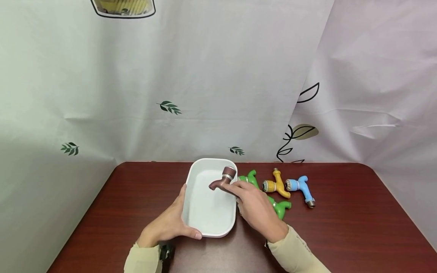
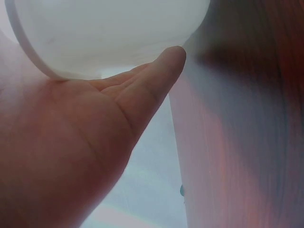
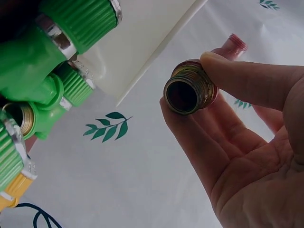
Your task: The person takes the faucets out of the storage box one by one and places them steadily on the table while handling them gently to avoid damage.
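Observation:
A brown plastic tap (image 1: 225,181) is pinched between the thumb and fingers of my right hand (image 1: 257,208), above the right part of a white tray (image 1: 208,201). The right wrist view shows the tap's open threaded end (image 3: 185,92) facing the camera, with the thumb on one side and fingers on the other. My left hand (image 1: 170,222) lies against the tray's left wall and near corner. Its thumb runs along the near rim; the left wrist view shows straight fingers (image 2: 147,95) touching the tray's outside.
Right of the tray lie green taps (image 1: 281,208), partly behind my right hand, plus a yellow tap (image 1: 278,184) and a light blue tap (image 1: 302,187). All rest on the dark red-brown table (image 1: 355,220). A pale leaf-patterned sheet (image 1: 218,76) hangs behind.

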